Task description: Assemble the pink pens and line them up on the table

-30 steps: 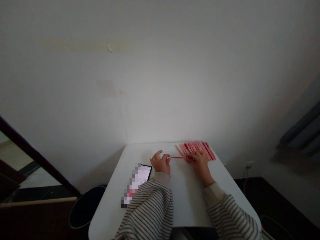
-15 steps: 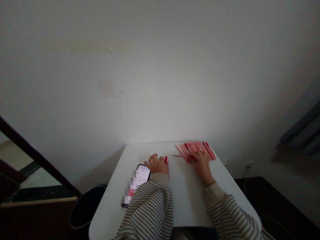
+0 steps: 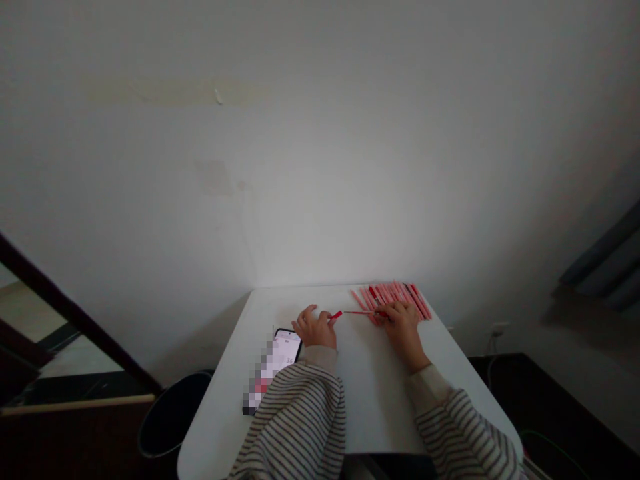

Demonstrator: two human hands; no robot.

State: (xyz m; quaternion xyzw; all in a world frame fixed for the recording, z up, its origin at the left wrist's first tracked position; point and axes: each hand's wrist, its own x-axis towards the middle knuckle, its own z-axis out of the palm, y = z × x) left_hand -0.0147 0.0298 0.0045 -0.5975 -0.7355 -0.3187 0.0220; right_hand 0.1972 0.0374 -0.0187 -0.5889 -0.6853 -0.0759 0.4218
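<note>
My left hand (image 3: 314, 327) rests on the white table (image 3: 370, 387) just right of a phone (image 3: 274, 370), pinching a small red pen cap (image 3: 336, 315) between its fingers. My right hand (image 3: 403, 327) is closed on a thin red pen (image 3: 361, 313) that points left toward the cap. A short gap separates cap and pen tip. Behind my right hand lies a row of several pink and red pens (image 3: 395, 297) at the table's far right edge.
The table stands against a plain white wall (image 3: 320, 167). A dark round bin (image 3: 170, 413) sits on the floor left of the table. A dark diagonal rail (image 3: 70, 310) crosses at the left. Striped sleeves cover both forearms.
One second ago both hands held the pen together. My left hand pulled the cap off, dipped toward the phone, and now points the cap back toward the pen tip. The right hand stayed put.
</note>
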